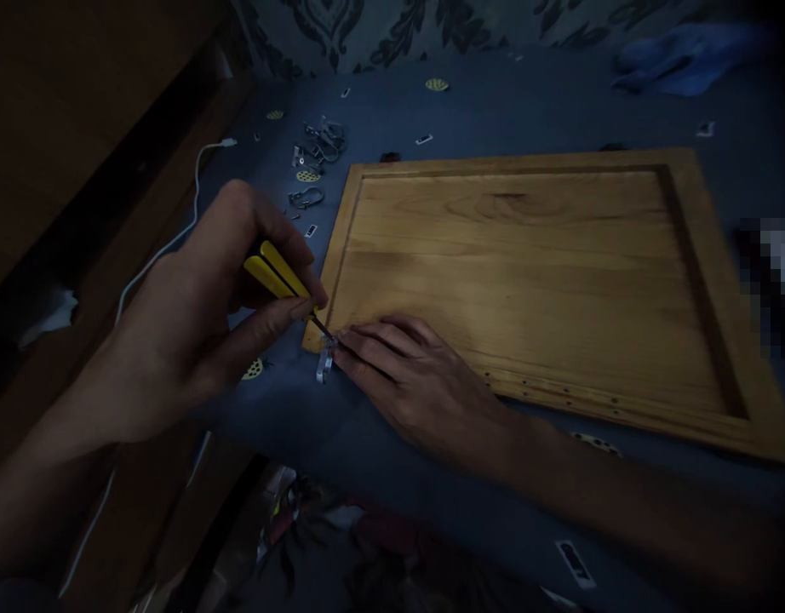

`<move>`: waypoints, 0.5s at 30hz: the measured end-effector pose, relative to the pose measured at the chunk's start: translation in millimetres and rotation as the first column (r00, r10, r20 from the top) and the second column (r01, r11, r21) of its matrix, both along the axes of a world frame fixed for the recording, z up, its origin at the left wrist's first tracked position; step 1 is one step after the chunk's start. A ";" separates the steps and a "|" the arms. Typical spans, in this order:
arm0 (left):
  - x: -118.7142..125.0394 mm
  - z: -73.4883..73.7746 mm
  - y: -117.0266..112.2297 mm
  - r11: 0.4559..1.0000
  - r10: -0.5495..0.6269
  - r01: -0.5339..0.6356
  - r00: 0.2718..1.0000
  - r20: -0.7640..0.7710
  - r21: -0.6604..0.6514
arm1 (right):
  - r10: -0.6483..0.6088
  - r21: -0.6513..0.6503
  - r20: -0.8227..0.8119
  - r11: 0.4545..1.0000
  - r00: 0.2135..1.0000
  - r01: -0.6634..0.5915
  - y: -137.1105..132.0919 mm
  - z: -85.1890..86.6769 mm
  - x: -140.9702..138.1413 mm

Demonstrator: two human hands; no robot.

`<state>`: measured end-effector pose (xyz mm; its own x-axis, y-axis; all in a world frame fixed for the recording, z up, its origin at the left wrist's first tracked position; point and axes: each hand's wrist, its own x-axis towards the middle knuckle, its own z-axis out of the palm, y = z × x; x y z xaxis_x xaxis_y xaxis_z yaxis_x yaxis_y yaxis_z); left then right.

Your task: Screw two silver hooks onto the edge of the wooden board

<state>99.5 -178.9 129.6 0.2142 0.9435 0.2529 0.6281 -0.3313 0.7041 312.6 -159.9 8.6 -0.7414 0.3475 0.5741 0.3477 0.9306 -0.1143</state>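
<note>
My left hand (194, 315) is closed around a yellow-handled screwdriver (278, 274), its dark tip pointing down at the near left corner of a wooden cabinet door panel (526, 272). At that corner sits a small metal hinge bracket (324, 362). My right hand (411, 375) lies on the panel's corner with its fingertips pressed together on the bracket right by the screwdriver tip. The panel lies flat on a blue cloth surface (495, 102). A row of small holes runs along the panel's near edge.
A pile of metal hinges (319, 146) and small round yellow discs (436, 84) lie on the cloth beyond the panel's left end. A white cable (188, 204) runs along the left. Dark wooden furniture (79, 128) stands left. A blue rag (686, 64) lies far right.
</note>
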 end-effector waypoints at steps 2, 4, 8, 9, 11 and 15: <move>0.0 -0.7 -1.8 1.000 0.007 -0.007 1.000 -0.008 0.005 | -0.004 -0.004 0.012 1.000 1.000 0.004 -0.2 0.0 -0.1; -0.8 -1.2 -2.8 0.999 0.004 -0.002 0.999 -0.037 0.033 | -0.016 -0.014 0.035 1.000 0.999 0.017 -0.5 0.3 -0.4; -1.7 -2.4 -4.4 0.999 0.026 -0.025 0.999 -0.026 0.026 | -0.003 -0.010 0.018 1.000 1.000 0.003 -0.5 -0.1 -1.8; -2.1 -3.2 -4.6 0.999 0.040 -0.040 0.999 -0.016 0.018 | 0.003 -0.006 0.014 1.000 1.000 -0.003 -0.3 -0.7 -2.1; -3.8 -5.1 -4.4 0.999 0.050 -0.050 0.999 0.008 0.003 | 0.009 0.007 0.009 1.000 1.000 -0.009 0.0 -1.8 -2.5; -10.3 -4.8 -2.1 0.999 -0.013 0.011 0.999 0.044 0.053 | 0.003 0.023 0.010 1.000 1.000 -0.003 -0.1 -2.2 -1.6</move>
